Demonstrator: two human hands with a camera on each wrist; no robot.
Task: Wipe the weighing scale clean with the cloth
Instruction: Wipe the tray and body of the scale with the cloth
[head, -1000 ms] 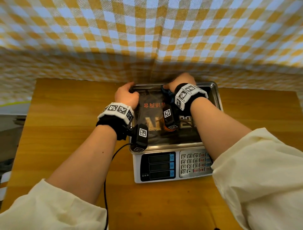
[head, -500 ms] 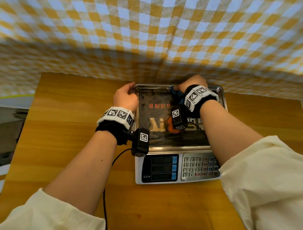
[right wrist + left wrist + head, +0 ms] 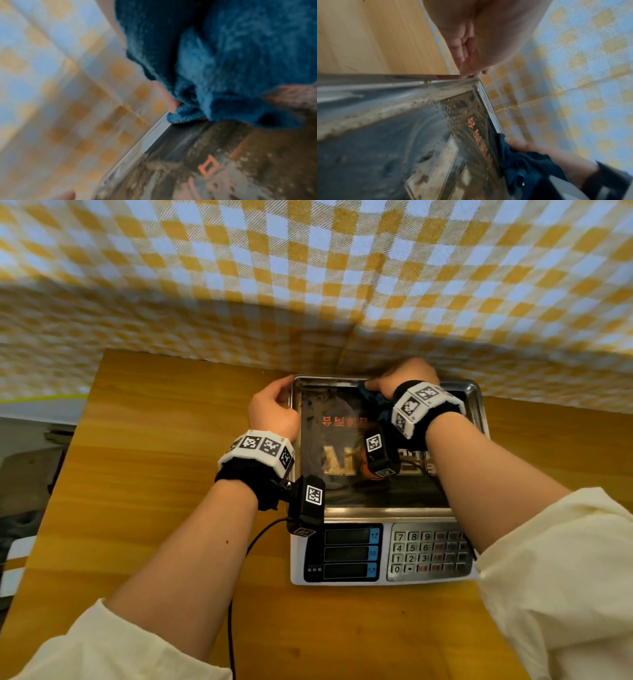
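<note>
Wiping 1 scale [image 3: 383,546], 1 cloth [image 3: 522,165], R hand [image 3: 404,378]

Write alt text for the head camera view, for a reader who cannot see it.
A person's right hand presses a blue cloth against the far rim of a weighing scale's steel tray, while the left hand grips the tray's far left corner. The scale sits on a wooden table, its displays and keypad facing the person, against a yellow checked cloth backdrop.
</note>
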